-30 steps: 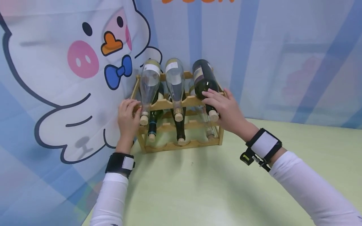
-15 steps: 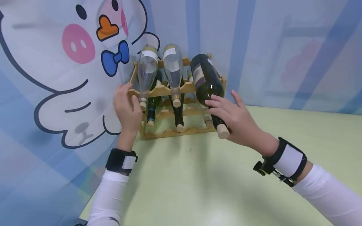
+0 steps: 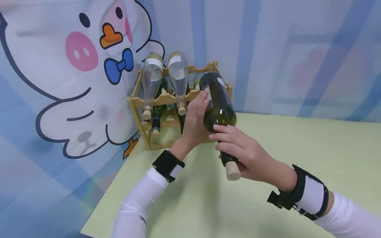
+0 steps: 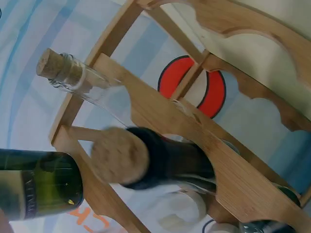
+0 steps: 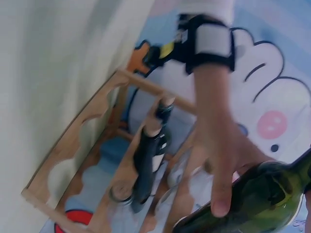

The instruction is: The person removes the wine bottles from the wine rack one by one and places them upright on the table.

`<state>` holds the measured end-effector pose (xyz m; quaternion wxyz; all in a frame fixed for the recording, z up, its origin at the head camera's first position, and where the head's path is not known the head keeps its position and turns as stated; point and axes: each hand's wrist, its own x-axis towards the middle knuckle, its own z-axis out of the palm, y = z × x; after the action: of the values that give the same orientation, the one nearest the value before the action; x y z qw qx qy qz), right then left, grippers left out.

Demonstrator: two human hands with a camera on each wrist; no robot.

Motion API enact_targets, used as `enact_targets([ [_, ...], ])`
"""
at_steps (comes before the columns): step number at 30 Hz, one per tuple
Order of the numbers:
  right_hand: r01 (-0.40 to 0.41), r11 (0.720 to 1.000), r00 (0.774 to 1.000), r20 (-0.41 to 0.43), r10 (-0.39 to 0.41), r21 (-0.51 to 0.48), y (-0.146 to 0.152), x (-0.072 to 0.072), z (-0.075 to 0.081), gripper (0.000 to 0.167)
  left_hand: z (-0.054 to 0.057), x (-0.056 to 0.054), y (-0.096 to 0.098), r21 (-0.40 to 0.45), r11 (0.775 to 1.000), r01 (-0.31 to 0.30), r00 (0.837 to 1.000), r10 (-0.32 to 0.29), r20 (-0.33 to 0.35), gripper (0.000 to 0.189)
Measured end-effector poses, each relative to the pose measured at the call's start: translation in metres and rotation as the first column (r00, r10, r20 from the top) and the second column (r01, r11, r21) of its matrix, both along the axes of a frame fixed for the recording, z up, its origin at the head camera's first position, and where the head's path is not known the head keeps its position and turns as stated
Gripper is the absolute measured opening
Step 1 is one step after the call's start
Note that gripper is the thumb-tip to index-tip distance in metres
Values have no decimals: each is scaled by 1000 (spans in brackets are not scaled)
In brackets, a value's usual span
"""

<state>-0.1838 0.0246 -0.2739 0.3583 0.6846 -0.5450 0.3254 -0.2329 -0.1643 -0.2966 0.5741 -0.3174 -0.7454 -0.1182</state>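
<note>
Bottles number six: two clear bottles (image 3: 152,79) on the top tier of the one wooden rack (image 3: 139,124), upper centre of the frame; two dark-necked bottles (image 3: 156,122) and one clear lower bottle (image 4: 92,87) below them; and one dark green bottle (image 3: 219,102) held at the frame's centre, cork towards the lower edge. Two hands are on it. The right hand (image 3: 247,150) has its fingers curled round the neck; the left hand (image 3: 194,122) lays nearly straight fingers along the body's left side. There are two wristbands (image 3: 168,165), one per arm.

Half a second ago the left hand was at the rack's left end; now it touches the green bottle, which has come lower in the frame, uncovering the rack's upper right corner.
</note>
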Motion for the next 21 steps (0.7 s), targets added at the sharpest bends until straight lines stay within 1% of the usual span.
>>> enact_targets([
  [2, -78, 997, 995, 57, 79, -21, 2, 11, 4, 24, -2, 0, 9, 23, 996, 82, 994, -80, -75, 87],
  [3, -126, 991, 987, 94, 130, -43, 3, 16, 7, 23, -3, 1, 14, 22, 992, 126, 988, -124, -97, 79],
  [4, -176, 982, 975, 126, 184, -71, 4, 20, 11, 22, -5, 3, 19, 15, 983, 181, 978, -178, -105, 73],
  [5, -220, 970, 961, 147, 234, -108, 4, 24, 14, 20, -6, 5, 26, 12, 972, 236, 967, -233, -103, 70],
  [6, -260, 954, 946, 160, 282, -148, 4, 27, 18, 19, -7, 8, 33, 11, 957, 291, 954, -289, -80, 69],
  [7, -285, 939, 934, 167, 317, -193, 5, 28, 21, 20, -9, 10, 40, 20, 938, 345, 938, -344, -43, 71],
  [8, -295, 924, 926, 164, 339, -245, 5, 29, 24, 22, -10, 12, 47, 34, 927, 374, 927, -374, -14, 74],
  [9, -290, 908, 923, 163, 349, -302, 5, 29, 27, 25, -11, 13, 55, 59, 913, 403, 914, -405, 18, 77],
  [10, -266, 895, 926, 164, 340, -357, 5, 27, 29, 28, -11, 13, 61, 83, 911, 405, 911, -409, 51, 81],
  [11, -224, 886, 932, 175, 316, -407, 5, 23, 30, 33, -11, 12, 67, 112, 909, 401, 906, -412, 97, 85],
  [12, -168, 877, 939, 198, 281, -450, 6, 18, 31, 37, -12, 11, 73, 138, 913, 384, 903, -402, 147, 88],
  [13, -97, 871, 941, 242, 238, -481, 8, 13, 31, 43, -13, 8, 78, 161, 924, 348, 905, -376, 199, 89],
  [14, -31, 868, 934, 295, 202, -496, 10, 5, 31, 47, -14, 5, 83, 187, 933, 309, 897, -351, 267, 91],
  [15, 37, 867, 921, 353, 163, -497, 12, -3, 30, 52, -17, 2, 88, 219, 937, 273, 874, -336, 352, 93],
  [16, 98, 871, 905, 408, 124, -482, 15, -12, 28, 55, -20, -2, 92, 241, 944, 225, 840, -314, 443, 95],
  [17, 158, 875, 883, 463, 83, -458, 18, -21, 26, 54, -23, -6, 96, 271, 944, 190, 788, -311, 532, 95],
  [18, 211, 879, 857, 514, 44, -428, 21, -30, 24, 52, -27, -11, 101, 292, 945, 148, 739, -302, 602, 93],
  [19, 257, 883, 828, 561, 9, -393, 24, -39, 22, 49, -30, -16, 105, 307, 945, 111, 688, -296, 663, 92],
  [20, 295, 885, 804, 594, -26, -361, 26, -48, 19, 45, -33, -21, 109, 320, 944, 77, 638, -293, 712, 92],
  [21, 330, 883, 782, 621, -58, -333, 29, -57, 17, 39, -36, -27, 113, 324, 945, 49, 600, -288, 747, 91],
])
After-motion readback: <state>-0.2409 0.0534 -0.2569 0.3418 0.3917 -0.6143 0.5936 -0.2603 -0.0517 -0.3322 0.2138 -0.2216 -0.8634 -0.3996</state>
